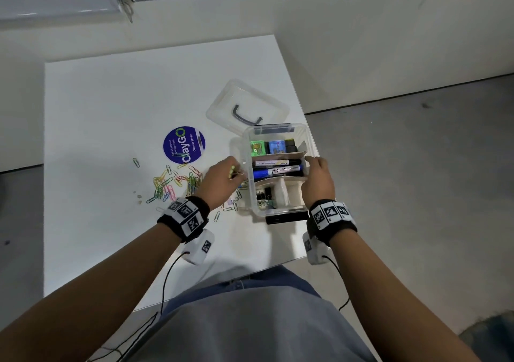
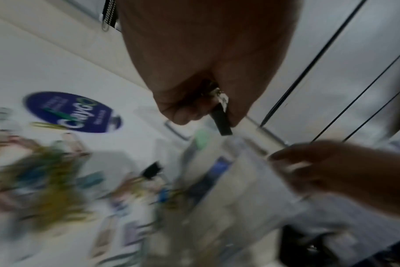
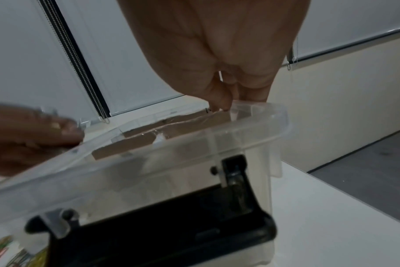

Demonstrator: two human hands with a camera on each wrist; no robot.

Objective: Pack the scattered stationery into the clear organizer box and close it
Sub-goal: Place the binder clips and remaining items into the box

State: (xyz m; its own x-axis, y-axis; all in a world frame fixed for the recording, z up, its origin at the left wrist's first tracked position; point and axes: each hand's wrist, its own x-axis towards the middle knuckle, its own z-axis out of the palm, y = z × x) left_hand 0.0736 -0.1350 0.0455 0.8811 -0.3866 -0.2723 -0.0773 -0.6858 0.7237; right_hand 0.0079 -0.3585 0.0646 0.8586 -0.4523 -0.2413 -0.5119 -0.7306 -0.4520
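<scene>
The clear organizer box (image 1: 305,134) stands open near the table's right edge, with markers (image 1: 278,166), small coloured items and binder clips in its cardboard-divided compartments. Its lid (image 1: 222,97) lies flat just behind it. My right hand (image 1: 310,164) pinches the box's right rim (image 3: 263,112), thumb inside and fingers outside (image 3: 226,103). My left hand (image 1: 235,173) hovers at the box's left wall and grips small clips; the blurred left wrist view shows a black clip-like piece (image 2: 220,121) sticking out of the fingers (image 2: 185,115). Coloured paper clips (image 1: 172,183) lie scattered to the left.
A round blue sticker (image 1: 184,145) is on the white table (image 1: 111,97) behind the clips. The box's black latch (image 3: 160,225) hangs open on its near side. A few paper clips (image 1: 232,207) lie close to the box. Grey floor drops away right of the table.
</scene>
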